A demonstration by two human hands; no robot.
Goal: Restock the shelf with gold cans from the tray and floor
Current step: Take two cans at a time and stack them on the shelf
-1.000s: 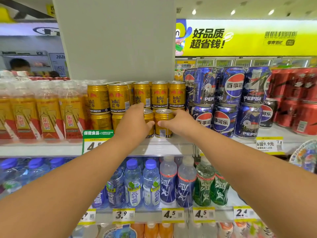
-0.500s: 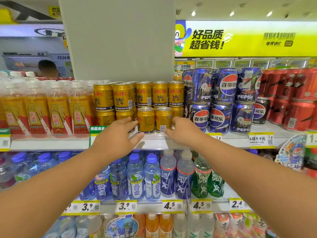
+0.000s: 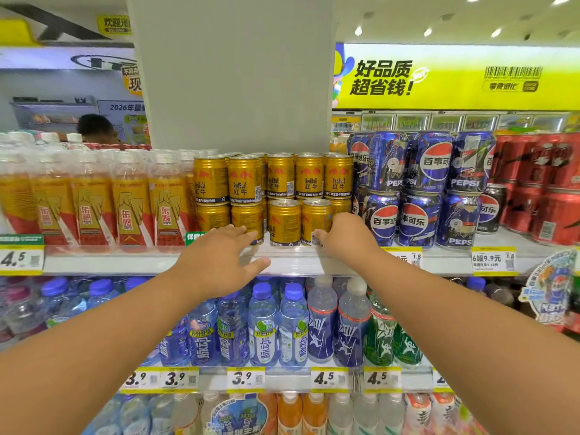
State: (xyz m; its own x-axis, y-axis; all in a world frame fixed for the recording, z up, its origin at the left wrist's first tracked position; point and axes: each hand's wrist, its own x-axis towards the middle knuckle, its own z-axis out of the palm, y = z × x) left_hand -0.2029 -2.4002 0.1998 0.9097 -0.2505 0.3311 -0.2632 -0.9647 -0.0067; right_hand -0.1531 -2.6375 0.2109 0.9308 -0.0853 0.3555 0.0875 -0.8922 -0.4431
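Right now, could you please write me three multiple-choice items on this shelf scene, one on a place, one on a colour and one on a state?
1. What stands directly right of the gold cans on the same shelf?
A. Blue Pepsi cans
B. Orange juice bottles
C. Green bottles

2. What colour are the caps of the bottles just below the left hand?
A. Red
B. Blue
C. White

3. How is the left hand?
A. Fingers spread, holding nothing
B. Gripping a can
C. Holding a price tag

Answers: 1 A, the blue Pepsi cans adjoin the gold ones. 2 B, the caps are blue. 3 A, its fingers reach out spread, gripping nothing, while the right hand touches the front right gold can.
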